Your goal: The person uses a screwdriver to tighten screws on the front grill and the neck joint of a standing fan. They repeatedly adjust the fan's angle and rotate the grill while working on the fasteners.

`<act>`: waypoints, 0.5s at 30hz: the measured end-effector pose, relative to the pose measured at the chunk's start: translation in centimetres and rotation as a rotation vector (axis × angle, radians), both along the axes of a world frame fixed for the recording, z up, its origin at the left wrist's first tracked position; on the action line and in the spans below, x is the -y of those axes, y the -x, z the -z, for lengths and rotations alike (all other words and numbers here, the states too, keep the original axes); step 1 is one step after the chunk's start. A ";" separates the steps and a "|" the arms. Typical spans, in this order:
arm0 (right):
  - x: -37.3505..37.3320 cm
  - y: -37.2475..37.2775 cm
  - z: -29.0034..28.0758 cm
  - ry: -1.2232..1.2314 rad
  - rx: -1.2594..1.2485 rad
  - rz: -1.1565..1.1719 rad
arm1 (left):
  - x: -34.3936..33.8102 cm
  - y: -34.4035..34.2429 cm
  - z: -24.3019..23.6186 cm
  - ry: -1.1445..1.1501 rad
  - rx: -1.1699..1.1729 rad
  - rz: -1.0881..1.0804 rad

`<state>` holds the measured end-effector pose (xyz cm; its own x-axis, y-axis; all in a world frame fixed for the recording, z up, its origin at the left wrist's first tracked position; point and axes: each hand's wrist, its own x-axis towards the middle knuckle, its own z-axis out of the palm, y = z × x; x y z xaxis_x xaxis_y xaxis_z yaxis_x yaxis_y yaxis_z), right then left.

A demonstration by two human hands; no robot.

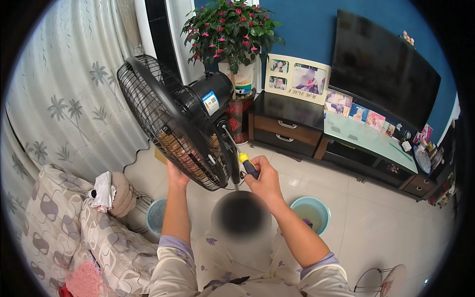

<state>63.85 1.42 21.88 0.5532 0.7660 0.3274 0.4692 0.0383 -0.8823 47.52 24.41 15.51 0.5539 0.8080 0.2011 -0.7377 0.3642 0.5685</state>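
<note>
The left hand (177, 174) supports the tilted fan (184, 123) low on its cage, fingers showing through the wires; whether they close round it I cannot tell. The right hand (265, 179), apart from the left, is clamped round a yellow-and-blue screwdriver (249, 165) on the fan's right side, its shaft running up toward the neck (229, 143) under the motor housing (210, 90). The fan itself sits between the two hands, above the person's lap.

As for progress, cage, housing and neck look joined, so the fan seems largely assembled, and the work appears to be at the neck fastening. Whether a screw there is tight or loose is hidden, so how much turning is left can't be judged.

Farther from the fan, a bucket (150, 216) stands below left of it, a basin (327, 214) below right, a cabinet (284, 108) beyond it to the right, and a flowering plant (227, 32) behind it
</note>
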 end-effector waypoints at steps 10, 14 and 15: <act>0.9 0.2 -0.8 -0.020 0.300 0.121 | 0.1 -0.2 1.3 0.029 -0.022 -0.090; 0.4 -0.1 0.0 -0.076 -0.056 -0.017 | 0.1 -0.1 1.2 0.010 -0.016 -0.094; 0.3 0.2 -0.5 -0.032 -0.365 -0.100 | 0.0 0.0 1.3 0.005 -0.020 -0.094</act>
<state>63.70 1.13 22.34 0.5608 0.8148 0.1468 0.1164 0.0979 -0.9884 47.47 24.41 14.24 0.4790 0.8578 0.1864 -0.7573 0.2964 0.5819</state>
